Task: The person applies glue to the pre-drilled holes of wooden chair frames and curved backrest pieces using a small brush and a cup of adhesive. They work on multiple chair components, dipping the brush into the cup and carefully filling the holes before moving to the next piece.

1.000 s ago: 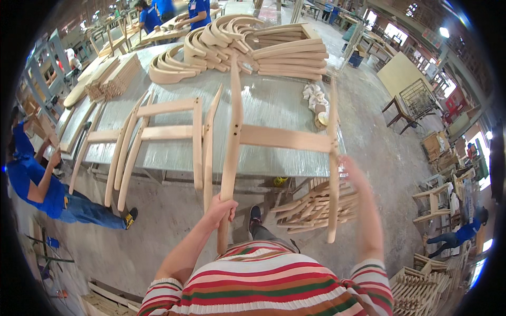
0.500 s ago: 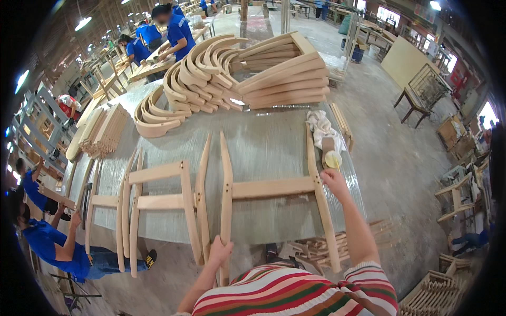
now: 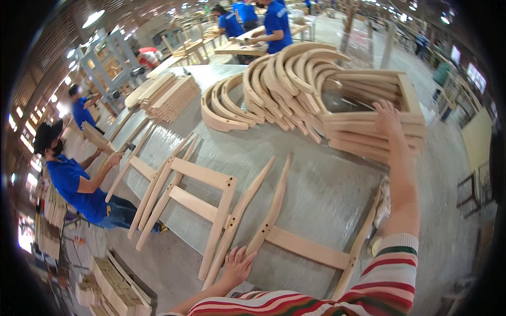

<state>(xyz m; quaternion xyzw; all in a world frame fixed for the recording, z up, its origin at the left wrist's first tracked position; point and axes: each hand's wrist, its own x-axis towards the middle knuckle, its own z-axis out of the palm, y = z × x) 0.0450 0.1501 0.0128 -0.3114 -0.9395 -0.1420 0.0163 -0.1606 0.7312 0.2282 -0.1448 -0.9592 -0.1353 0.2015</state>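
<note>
My left hand rests at the lower end of the near leg of an H-shaped wooden chair frame, its fingers spread against the wood. Stretched far forward, my right hand lies on the top of a stack of wooden frames, fingers apart over the upper rail. Whether its fingertips press on the wood cannot be told. Left of that stack sit several curved wooden pieces, piled overlapping. Another assembled wooden frame lies left of my left hand.
A co-worker in blue at the table's left side holds a hammer over wooden parts. Bundled slats lie on the plastic-covered table. A white cloth is beside my right forearm. More people work behind.
My right hand has left the right leg of the H-shaped frame and reached forward to the stack. My left hand has loosened from a closed grip. The view has swung left.
</note>
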